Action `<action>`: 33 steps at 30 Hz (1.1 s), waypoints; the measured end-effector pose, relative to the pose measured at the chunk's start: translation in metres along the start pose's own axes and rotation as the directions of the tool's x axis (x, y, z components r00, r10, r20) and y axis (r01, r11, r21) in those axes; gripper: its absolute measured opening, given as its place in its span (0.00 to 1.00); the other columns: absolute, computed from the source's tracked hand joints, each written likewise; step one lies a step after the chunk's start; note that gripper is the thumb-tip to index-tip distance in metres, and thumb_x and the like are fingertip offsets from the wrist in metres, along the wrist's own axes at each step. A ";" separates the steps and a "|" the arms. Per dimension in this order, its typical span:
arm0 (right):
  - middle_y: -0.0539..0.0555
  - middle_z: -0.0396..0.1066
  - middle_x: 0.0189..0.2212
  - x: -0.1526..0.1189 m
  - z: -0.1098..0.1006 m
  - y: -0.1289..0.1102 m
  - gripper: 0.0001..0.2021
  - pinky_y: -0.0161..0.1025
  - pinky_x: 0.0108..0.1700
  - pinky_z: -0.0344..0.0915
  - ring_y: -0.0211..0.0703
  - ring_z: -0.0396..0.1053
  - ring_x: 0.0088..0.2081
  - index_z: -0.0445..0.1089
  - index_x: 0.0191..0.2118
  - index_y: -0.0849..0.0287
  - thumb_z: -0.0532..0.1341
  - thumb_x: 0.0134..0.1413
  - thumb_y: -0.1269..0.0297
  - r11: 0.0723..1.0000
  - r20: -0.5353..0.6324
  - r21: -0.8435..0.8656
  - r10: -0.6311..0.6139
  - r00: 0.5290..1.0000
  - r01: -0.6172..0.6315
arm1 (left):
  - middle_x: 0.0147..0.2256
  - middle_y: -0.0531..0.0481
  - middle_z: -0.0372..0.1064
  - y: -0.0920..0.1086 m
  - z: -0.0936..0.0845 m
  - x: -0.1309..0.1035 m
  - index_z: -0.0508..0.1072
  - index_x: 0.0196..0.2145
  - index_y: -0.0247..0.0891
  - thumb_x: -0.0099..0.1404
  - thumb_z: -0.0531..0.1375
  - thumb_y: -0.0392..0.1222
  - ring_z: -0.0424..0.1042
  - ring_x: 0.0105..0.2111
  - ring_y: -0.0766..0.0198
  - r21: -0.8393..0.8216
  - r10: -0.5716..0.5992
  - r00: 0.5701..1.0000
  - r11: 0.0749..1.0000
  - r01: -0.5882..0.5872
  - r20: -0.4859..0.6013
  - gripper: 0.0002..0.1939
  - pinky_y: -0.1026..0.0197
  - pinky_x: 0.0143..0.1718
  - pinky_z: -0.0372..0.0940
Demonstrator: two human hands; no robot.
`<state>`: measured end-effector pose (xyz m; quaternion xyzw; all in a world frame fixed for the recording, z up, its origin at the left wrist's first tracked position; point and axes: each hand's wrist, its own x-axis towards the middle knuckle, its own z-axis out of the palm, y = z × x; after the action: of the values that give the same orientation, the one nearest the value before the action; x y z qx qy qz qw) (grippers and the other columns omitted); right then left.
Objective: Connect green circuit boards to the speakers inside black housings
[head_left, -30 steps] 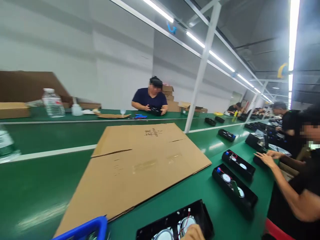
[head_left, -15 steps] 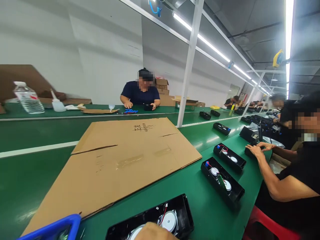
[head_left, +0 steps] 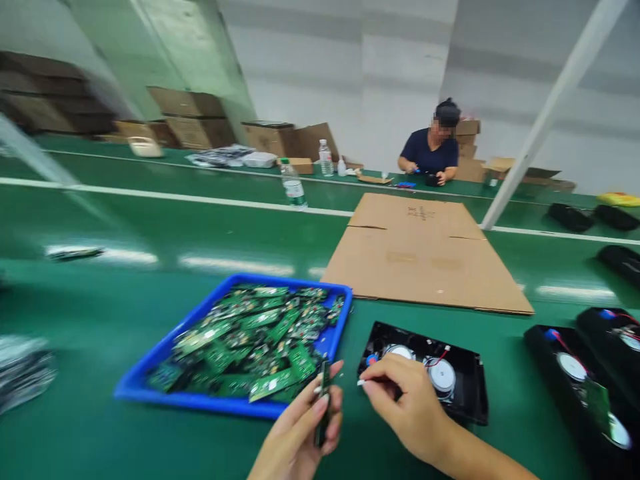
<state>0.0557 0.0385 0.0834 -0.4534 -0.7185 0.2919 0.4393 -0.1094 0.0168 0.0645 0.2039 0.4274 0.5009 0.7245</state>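
Observation:
My left hand (head_left: 297,427) grips a narrow circuit board (head_left: 324,407), turned edge-on, beside the right rim of a blue tray (head_left: 205,401) heaped with green boards. Between thumb and forefinger, my right hand (head_left: 413,407) pinches a small white connector (head_left: 361,383); any wire from it is hard to make out. This hand is over the left part of an open black speaker housing (head_left: 473,380), covering some of it. Inside the housing are two round white-backed speakers, a blue part at the left, and red wires ending in a white plug.
A flattened cardboard sheet (head_left: 425,283) lies beyond the housing. More black housings (head_left: 545,360) stand at right. A water bottle (head_left: 293,185) is behind the tray, and grey bundled material (head_left: 23,370) lies at far left. A co-worker (head_left: 430,157) sits across the line.
The view has swung left and down, bringing the tray and both hands into sight. One hand was over the housing before; now the left holds a board and the right a connector.

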 end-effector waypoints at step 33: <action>0.49 0.65 0.22 -0.002 0.008 0.004 0.10 0.31 0.24 0.60 0.34 0.62 0.23 0.64 0.31 0.60 0.49 0.62 0.69 0.938 0.069 -0.180 -0.290 0.955 0.298 | 0.32 0.47 0.76 -0.010 -0.004 0.004 0.79 0.34 0.45 0.46 0.68 0.44 0.72 0.33 0.55 0.681 0.441 0.886 0.607 -0.411 0.142 0.14 0.60 0.34 0.68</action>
<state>0.0504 0.0381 0.0754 -0.3745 -0.8115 0.1631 0.4178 -0.1067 0.0160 0.0532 0.5456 0.5366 0.4649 0.4453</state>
